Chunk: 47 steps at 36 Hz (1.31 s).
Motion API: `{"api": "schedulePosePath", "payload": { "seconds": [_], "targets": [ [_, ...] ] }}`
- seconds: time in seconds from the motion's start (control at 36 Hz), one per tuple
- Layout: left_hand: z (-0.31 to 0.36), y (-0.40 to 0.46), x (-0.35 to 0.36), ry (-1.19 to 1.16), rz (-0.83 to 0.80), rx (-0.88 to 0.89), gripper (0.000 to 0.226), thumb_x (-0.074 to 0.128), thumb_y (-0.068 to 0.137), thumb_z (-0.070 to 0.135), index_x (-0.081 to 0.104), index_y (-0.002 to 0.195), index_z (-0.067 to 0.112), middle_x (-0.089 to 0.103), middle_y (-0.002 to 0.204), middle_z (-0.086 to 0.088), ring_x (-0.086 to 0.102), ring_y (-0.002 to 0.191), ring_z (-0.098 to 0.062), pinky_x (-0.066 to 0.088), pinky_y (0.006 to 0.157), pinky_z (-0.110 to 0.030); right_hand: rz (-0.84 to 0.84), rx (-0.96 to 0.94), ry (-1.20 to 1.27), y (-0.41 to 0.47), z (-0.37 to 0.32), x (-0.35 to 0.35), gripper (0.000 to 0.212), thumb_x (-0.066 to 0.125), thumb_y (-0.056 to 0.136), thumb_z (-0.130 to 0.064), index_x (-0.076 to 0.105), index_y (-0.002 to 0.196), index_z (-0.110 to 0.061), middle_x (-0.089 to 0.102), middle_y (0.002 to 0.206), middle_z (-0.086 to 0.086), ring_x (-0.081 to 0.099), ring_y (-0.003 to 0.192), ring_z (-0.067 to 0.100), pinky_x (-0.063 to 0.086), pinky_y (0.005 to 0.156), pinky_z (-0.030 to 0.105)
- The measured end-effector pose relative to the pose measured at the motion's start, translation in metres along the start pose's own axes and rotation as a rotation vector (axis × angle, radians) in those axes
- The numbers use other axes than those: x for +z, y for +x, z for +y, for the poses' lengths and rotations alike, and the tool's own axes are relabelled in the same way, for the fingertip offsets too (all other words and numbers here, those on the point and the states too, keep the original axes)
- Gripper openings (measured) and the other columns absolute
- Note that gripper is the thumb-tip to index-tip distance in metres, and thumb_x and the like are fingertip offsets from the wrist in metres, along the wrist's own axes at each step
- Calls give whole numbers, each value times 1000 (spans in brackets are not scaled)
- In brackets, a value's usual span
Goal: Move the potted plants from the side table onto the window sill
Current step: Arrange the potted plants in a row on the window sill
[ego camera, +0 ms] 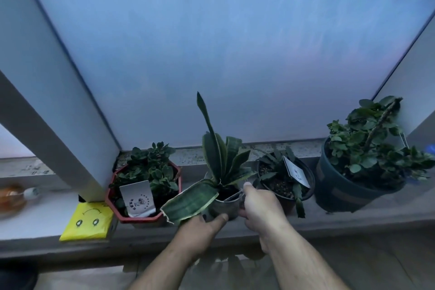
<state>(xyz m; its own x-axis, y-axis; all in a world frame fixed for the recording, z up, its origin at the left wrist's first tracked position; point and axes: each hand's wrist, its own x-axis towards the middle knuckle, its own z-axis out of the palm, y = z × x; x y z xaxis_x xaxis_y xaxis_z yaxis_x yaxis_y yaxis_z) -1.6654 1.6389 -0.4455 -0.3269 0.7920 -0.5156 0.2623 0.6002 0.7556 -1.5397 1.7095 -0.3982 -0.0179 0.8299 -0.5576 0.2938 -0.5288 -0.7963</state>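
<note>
On the sill point(353, 216), between a red pot point(143, 215) and a black pot point(286, 183), a metal pot point(223, 206) is gripped by the left hand point(202, 223) and right hand point(259, 207).

Both hands, left hand point(200, 227) and right hand point(259, 207), are gripping the snake plant pot point(223, 205) on the window sill point(353, 219), red pot point(143, 195) sitting at nine o'clock.

Grey sill point(329, 221) running along window, carrying four pots in a row: red pot point(143, 215) sitting leftmost, metal pot point(223, 206) next, black pot point(286, 192) beside it, big dark pot point(336, 188) lying rightmost. Yellow packet point(87, 221) resting left of red pot. Bottle point(14, 198) lying far left.
</note>
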Motion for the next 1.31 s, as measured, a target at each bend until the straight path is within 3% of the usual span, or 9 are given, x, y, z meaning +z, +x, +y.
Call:
{"api": "schedulePosePath", "payload": {
  "seconds": [0.08,0.19,0.36,0.58,0.69,0.97,1.11,1.22,1.31],
  "targets": [
    [-1,-5,5,-104,56,81,56,69,85,53,58,132,24,59,131,13,52,119,-7,32,95,-16,-8,-23,-40,0,-1,-5,36,45,101,-37,60,78,-13,61,79,3,57,76,21,42,74,35],
    [0,-12,15,-231,172,108,47,61,88,56,64,125,27,60,119,12,51,120,-8,32,95,-18,-58,-56,-29,-1,-1,-4,25,46,103,-24,65,110,-11,66,114,2,59,111,20,44,100,35],
    [7,-7,13,-200,190,132,42,55,93,54,68,115,20,67,115,10,56,118,-8,37,93,-19,42,-9,3,-5,-4,-5,33,48,99,-20,58,68,-14,44,60,1,40,61,19,31,61,32],
    [15,0,1,-141,186,70,51,52,95,53,68,118,10,72,109,-2,62,104,-13,41,80,-22,-22,30,120,-7,-1,2,34,54,93,-39,62,77,-10,72,93,9,69,99,34,54,98,57],
    [18,-2,-4,-122,195,60,47,53,97,50,69,92,6,60,71,7,57,75,-10,37,58,-20,-21,24,121,-4,2,2,33,54,90,-39,60,75,-10,71,90,8,70,99,33,54,98,58],
    [15,-3,0,-188,195,51,38,52,97,48,67,93,14,64,79,5,63,87,-18,50,81,-34,-75,67,68,-4,3,-6,30,54,89,-24,71,95,0,71,112,29,69,107,43,52,95,64],
    [23,-71,11,-471,153,-73,55,67,91,26,47,142,25,57,140,2,55,126,-16,44,108,-45,-152,108,118,-38,-11,-15,17,48,104,-10,62,107,-1,57,130,35,63,119,45,38,108,64],
    [47,-135,26,-712,138,-65,50,67,56,25,61,104,38,67,110,13,66,81,14,48,104,-52,-131,98,87,-56,-14,-23,32,47,105,-15,57,122,11,56,130,36,58,124,47,40,109,60],
    [67,-142,35,-759,174,-10,38,71,78,15,59,101,43,66,104,22,64,75,18,52,100,-46,-101,48,31,-74,-14,-36,29,49,104,-18,66,109,5,73,109,24,74,91,28,58,82,43]
  ]
}}
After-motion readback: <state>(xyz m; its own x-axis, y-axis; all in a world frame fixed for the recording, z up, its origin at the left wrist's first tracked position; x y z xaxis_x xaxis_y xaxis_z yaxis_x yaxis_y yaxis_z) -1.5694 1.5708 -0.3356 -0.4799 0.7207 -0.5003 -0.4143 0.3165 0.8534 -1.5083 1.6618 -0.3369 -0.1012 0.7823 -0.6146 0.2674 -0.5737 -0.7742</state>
